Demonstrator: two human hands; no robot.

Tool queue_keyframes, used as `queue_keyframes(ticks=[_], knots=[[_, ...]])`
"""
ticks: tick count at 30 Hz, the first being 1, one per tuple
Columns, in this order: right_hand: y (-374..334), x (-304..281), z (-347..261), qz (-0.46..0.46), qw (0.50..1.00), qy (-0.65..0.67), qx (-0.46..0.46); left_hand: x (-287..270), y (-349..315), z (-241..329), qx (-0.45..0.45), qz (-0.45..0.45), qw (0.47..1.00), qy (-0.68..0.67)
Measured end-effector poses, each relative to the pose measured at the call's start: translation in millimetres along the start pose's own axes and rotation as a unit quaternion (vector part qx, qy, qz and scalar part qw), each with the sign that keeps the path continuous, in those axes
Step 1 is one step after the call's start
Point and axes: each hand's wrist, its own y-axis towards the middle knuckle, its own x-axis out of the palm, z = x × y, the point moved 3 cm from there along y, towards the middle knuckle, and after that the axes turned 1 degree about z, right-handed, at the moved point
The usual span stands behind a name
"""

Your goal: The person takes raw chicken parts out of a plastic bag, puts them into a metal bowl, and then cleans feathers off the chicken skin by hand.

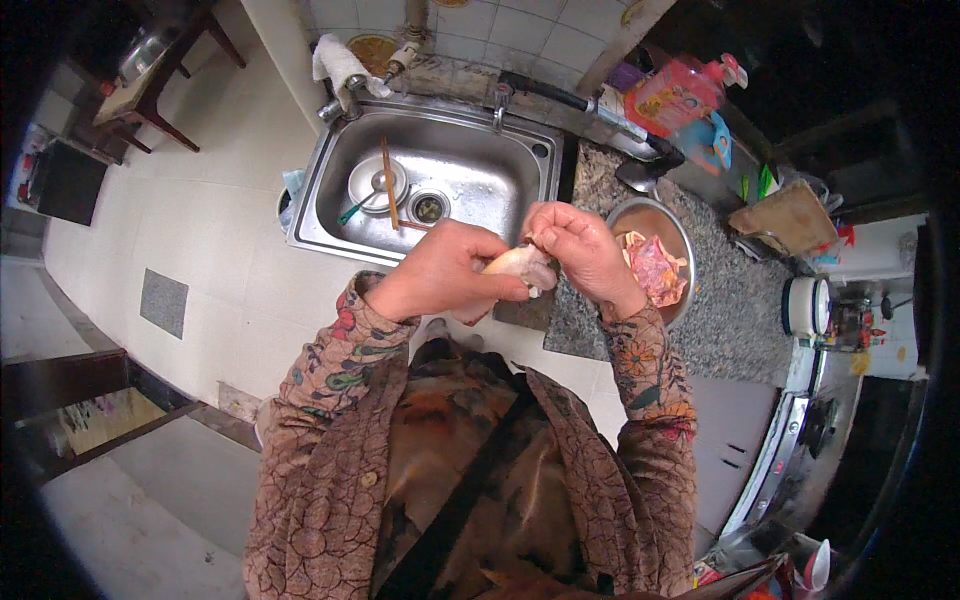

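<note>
In front of the sink's near edge I hold a pale piece of raw poultry (522, 266). My left hand (440, 272) is closed round its left side, the thumb lying along the near face. At the far right end of the piece, the fingers of my right hand (585, 250) pinch its edge; what exactly lies between those fingertips is too small to make out. Just right of my right wrist, a round metal bowl (686, 232) on the counter holds pinkish-red raw meat (656, 268) with yellowish skin.
The steel sink (470, 120) contains a white bowl (360, 180), a green-handled spoon (358, 208) and chopsticks (388, 175). A tap (501, 105) stands behind it. On the speckled counter (735, 290) are a ladle (640, 175) and a cutting board (785, 218); a pink pump bottle (680, 95) stands beyond.
</note>
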Motion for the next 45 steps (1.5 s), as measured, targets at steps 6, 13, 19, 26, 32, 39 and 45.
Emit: queue_keyframes(ticks=[6,13,19,26,32,39,45], knots=[[35.5,-17.7,25.9,0.077,0.979,0.190,-0.003,-27.5,-16.0,-14.0,-0.045,0.114,0.992,-0.006],[101.0,-42.4,104.1,0.123,0.951,0.270,0.082,-50.0,-45.0,-46.6,-0.065,0.240,0.935,-0.252],[167.2,-66.1,128.8,0.239,0.956,0.095,0.139,-84.2,-37.8,-53.0,-0.067,0.233,0.936,-0.255],[175.6,-87.3,127.7,0.381,0.904,-0.072,0.180,-130.8,-14.7,-56.9,-0.047,0.160,0.957,-0.237],[174.4,-95.6,130.6,0.385,0.876,-0.258,0.136,-155.1,-1.2,-67.4,-0.032,0.133,0.969,-0.207],[168.7,-104.1,128.6,0.414,0.838,-0.337,0.111,-170.8,1.1,-71.1,-0.008,0.131,0.955,-0.265],[160.7,-104.3,137.6,0.417,0.879,-0.222,0.065,-178.0,-0.7,-71.6,-0.023,0.136,0.947,-0.292]])
